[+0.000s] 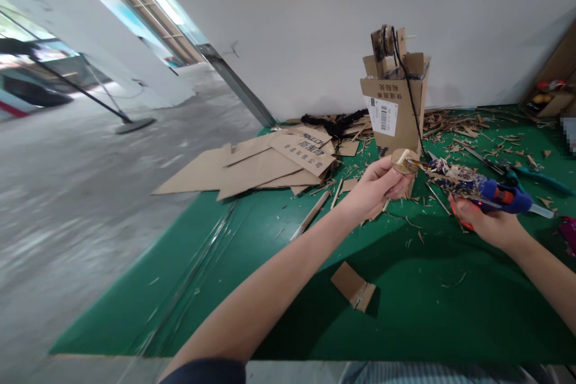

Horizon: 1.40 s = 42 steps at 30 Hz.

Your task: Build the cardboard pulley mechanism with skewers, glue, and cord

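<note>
Between the fingers of my left hand [382,183] is a small round cardboard disc [398,163] with a short pale stick at its face. My right hand [483,222] is wrapped round a blue hot glue gun [472,186], its body crusted with strings of glue and cardboard scraps. The gun's nozzle meets the disc near the stick, and a clear glue stick pokes out of its back end. Behind my left hand stands a tall cardboard box [398,111] with a barcode label, a wheel-like cardboard piece on top and a black cord hanging down.
Flat cardboard sheets [270,162] are piled at the left of the green table [180,288]. Cardboard shavings litter the back, with teal-handled pliers [540,180] at the right. A folded cardboard piece [353,285] lies near the front. A white wall [315,30] rises behind.
</note>
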{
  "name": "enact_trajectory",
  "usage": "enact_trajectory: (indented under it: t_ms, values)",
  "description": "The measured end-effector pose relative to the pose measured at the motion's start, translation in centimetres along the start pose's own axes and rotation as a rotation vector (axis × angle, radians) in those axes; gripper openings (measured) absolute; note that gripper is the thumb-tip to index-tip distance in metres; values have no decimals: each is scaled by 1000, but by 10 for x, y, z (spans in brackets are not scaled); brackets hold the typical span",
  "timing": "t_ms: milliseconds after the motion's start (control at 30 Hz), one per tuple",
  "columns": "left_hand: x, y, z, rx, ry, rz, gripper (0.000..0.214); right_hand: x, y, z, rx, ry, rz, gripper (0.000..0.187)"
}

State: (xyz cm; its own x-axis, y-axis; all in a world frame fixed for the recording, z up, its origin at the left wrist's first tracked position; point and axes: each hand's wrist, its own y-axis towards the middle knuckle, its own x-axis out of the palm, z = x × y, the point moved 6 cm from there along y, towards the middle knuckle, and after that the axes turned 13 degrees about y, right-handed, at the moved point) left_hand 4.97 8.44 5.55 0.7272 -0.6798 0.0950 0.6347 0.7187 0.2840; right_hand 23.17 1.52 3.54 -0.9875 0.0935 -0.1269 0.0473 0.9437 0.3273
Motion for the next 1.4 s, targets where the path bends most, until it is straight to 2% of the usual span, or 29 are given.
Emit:
enact_trajectory:
  t_ms: [167,300,467,700,900,1133,1400]
  values:
    - [-1,1,0,-12,25,35,32,-3,-1,-1,14,-25,43,33]
    - [-2,1,-1,-10,33,43,33,-1,-1,0,7,-48,-16,34]
    - [-4,1,-1,-5,35,49,29,-4,-1,-1,-6,-77,43,34]
    - [-5,2,-4,9,40,41,26,2,3,-7,-3,-36,-40,30]
    - [-8,4,-7,5,64,38,25,-3,2,-8,-19,-59,52,32]
    - [-11,4,-10,-20,75,84,32,0,3,-11,-24,-50,-15,27]
    - [-11,4,-8,-27,66,127,35,-2,4,-7,-48,-110,-17,28]
